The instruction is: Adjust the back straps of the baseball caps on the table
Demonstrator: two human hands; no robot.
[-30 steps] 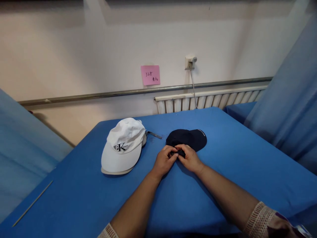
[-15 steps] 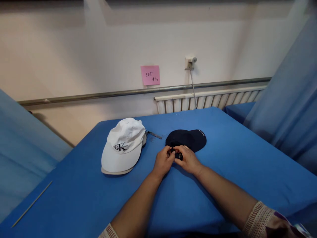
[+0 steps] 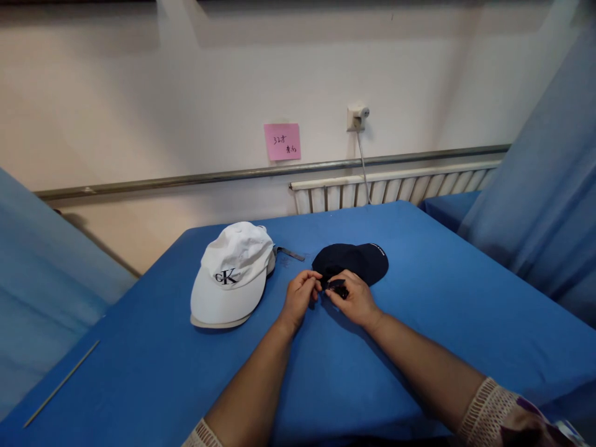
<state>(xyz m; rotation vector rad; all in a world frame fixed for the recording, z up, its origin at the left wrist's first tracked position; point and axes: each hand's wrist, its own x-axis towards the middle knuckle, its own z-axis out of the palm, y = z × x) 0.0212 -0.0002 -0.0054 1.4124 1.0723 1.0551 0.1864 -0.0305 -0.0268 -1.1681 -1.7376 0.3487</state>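
Note:
A black baseball cap (image 3: 342, 257) lies on the blue-covered table in front of me, its brim to the right and its back opening towards me. My right hand (image 3: 356, 299) is closed in a pinch on the cap's black strap (image 3: 339, 287), near a small shiny buckle. My left hand (image 3: 299, 299) is closed at the left end of the strap opening, fingertips against the cap's edge. What lies between those fingertips is mostly hidden. To the left, a white cap (image 3: 233, 267) with black "CK" lettering sits over at least one other cap.
A grey strap (image 3: 291, 253) sticks out from the stacked caps. A thin stick (image 3: 60, 385) lies on the blue cloth (image 3: 419, 372) at the left. Behind the table are a metal rail (image 3: 209, 178), a radiator (image 3: 400, 186) and a plugged-in cord (image 3: 362, 155). Blue curtains (image 3: 535, 180) hang on both sides.
My left hand has drawn slightly left, away from my right hand, opening a small gap between them. My right hand keeps its pinch on the strap. The caps stay in place.

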